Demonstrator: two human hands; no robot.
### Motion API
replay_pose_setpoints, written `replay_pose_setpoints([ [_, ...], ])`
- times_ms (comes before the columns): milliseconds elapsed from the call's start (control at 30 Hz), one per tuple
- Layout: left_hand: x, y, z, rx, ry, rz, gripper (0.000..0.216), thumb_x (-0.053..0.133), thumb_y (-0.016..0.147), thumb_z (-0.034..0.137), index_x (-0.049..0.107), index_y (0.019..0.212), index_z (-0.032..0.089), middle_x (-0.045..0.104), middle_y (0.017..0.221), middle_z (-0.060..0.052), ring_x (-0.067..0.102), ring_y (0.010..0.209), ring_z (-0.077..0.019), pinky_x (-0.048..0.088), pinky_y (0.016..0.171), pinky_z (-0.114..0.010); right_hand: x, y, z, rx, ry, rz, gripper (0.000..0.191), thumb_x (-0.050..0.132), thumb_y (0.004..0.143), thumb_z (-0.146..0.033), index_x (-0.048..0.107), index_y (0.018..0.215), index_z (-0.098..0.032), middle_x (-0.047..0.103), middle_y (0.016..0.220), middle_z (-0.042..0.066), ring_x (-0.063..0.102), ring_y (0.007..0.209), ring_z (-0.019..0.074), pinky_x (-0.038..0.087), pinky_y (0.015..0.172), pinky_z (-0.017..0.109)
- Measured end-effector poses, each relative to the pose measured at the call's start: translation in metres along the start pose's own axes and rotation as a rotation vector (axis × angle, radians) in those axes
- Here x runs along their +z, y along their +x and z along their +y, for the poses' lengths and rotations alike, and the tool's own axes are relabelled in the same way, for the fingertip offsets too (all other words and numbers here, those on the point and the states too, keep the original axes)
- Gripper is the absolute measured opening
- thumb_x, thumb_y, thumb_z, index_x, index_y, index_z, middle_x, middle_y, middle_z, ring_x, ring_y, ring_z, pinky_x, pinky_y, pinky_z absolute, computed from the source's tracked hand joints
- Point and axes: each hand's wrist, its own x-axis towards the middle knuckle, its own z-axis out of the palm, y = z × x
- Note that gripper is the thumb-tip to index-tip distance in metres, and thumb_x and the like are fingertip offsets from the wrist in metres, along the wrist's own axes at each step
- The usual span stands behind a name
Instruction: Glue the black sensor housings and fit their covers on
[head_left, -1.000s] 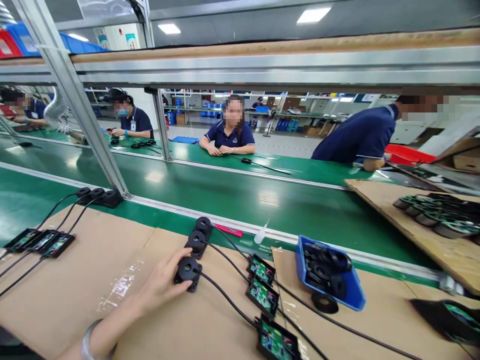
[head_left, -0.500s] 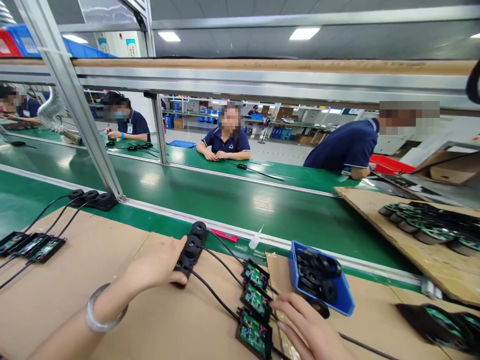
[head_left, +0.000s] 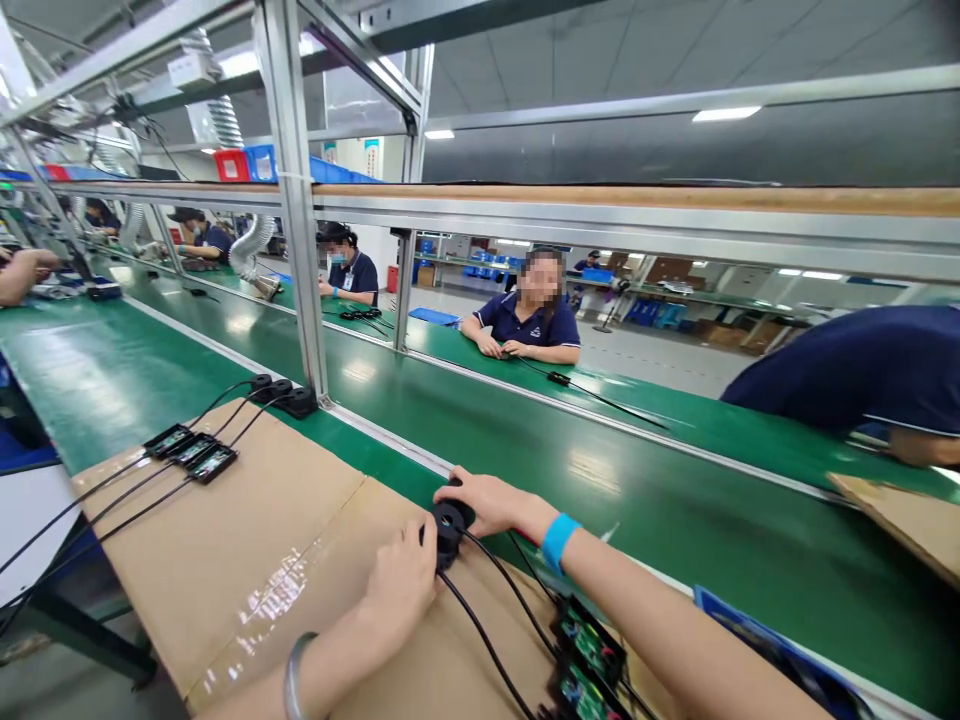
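On taped cardboard (head_left: 225,520), left hand (head_left: 401,590) and right hand (head_left: 491,500) clasp round black rings (head_left: 450,522).

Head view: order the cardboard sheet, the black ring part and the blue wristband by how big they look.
1. cardboard sheet, by far the largest.
2. black ring part and blue wristband: they look about alike, so I won't rank them.

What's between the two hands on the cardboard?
Head view: black ring-shaped parts, cables attached, lie between the left hand and right hand; both hands touch them.
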Motion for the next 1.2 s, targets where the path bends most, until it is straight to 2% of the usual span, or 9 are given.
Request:
replay_pose_setpoints([
  [67,0.001,0.003,-0.006,0.027,-0.028,-0.007,0.071,0.074,0.083,0.018,0.043,0.146,0.011,0.062,0.119,-0.019,0.068,0.103,-0.0331,0.062,0.079,-0.041,0.006,0.001,-0.003,0.037,-0.01,0.021,0.063,0.085,0.071,-0.034,0.062,0.129,-0.026,0.052,0.126,0.01,0.064,0.1,0.0253,0.054,0.086,0.037],
  [167,0.003,0.009,-0.025,0.071,-0.064,-0.008,0.068,0.075,0.08,0.017,0.047,0.142,0.013,0.062,0.119,-0.018,0.067,0.104,-0.0341,0.061,0.08,-0.043,0.012,0.003,-0.013,0.122,-0.008,0.053,0.066,0.086,0.069,-0.046,0.063,0.129,-0.028,0.052,0.125,0.01,0.066,0.099,0.0273,0.053,0.087,0.039],
  [333,0.004,0.029,-0.091,0.182,-0.147,0.03,0.063,0.078,0.08,0.025,0.051,0.137,0.021,0.062,0.121,-0.013,0.064,0.109,-0.031,0.057,0.088,-0.04,0.006,0.03,-0.045,0.265,-0.024,0.051,0.068,0.078,0.079,-0.055,0.057,0.134,-0.022,0.056,0.126,0.011,0.064,0.097,0.0244,0.054,0.088,0.046],
  [467,0.001,0.059,-0.16,0.282,-0.226,0.072,0.068,0.083,0.077,0.035,0.053,0.139,0.029,0.061,0.114,-0.007,0.065,0.103,-0.0256,0.054,0.089,-0.033,-0.006,0.074,-0.07,0.356,-0.039,0.06,0.057,0.068,0.09,-0.054,0.055,0.133,-0.019,0.058,0.126,0.011,0.063,0.1,0.0237,0.055,0.087,0.046],
  [633,-0.007,0.109,-0.234,0.294,-0.262,0.127,0.072,0.088,0.07,0.023,0.058,0.135,0.025,0.058,0.12,-0.008,0.064,0.105,-0.0269,0.054,0.09,-0.037,-0.024,0.141,-0.085,0.457,0.014,0.101,0.051,0.062,0.095,-0.051,0.054,0.133,-0.018,0.058,0.127,0.011,0.063,0.105,0.0246,0.054,0.091,0.046],
  [767,-0.016,0.147,-0.275,0.241,-0.277,0.227,0.054,0.076,0.085,0.024,0.055,0.134,0.017,0.058,0.128,-0.011,0.06,0.115,-0.0286,0.053,0.096,-0.047,-0.041,0.194,-0.088,0.524,0.103,0.154,0.046,0.059,0.098,-0.05,0.056,0.13,-0.017,0.059,0.126,0.011,0.062,0.109,0.0245,0.053,0.094,0.046],
  [967,-0.032,0.168,-0.306,0.15,-0.237,0.327,0.04,0.066,0.095,0.03,0.056,0.131,0.016,0.059,0.133,-0.012,0.06,0.118,-0.0286,0.052,0.099,-0.052,-0.06,0.242,-0.094,0.583,0.305,0.228,0.04,0.061,0.098,-0.041,0.056,0.13,-0.016,0.057,0.131,0.011,0.061,0.112,0.0252,0.054,0.094,0.047],
  [1100,-0.043,0.158,-0.31,0.113,-0.163,0.323,0.037,0.064,0.096,0.028,0.057,0.131,0.017,0.056,0.138,-0.012,0.057,0.124,-0.0294,0.049,0.104,-0.053,-0.054,0.236,-0.08,0.593,0.509,0.228,0.039,0.063,0.098,-0.037,0.055,0.13,-0.016,0.057,0.13,0.011,0.062,0.108,0.0239,0.057,0.089,0.043],
  [1200,-0.052,0.142,-0.3,0.029,-0.101,0.321,0.032,0.063,0.097,0.025,0.06,0.127,0.015,0.06,0.132,-0.012,0.059,0.121,-0.0285,0.049,0.103,-0.053,-0.046,0.224,-0.063,0.61,0.699,0.204,0.038,0.06,0.099,-0.039,0.055,0.13,-0.016,0.061,0.122,0.01,0.065,0.097,0.0205,0.059,0.08,0.038],
])
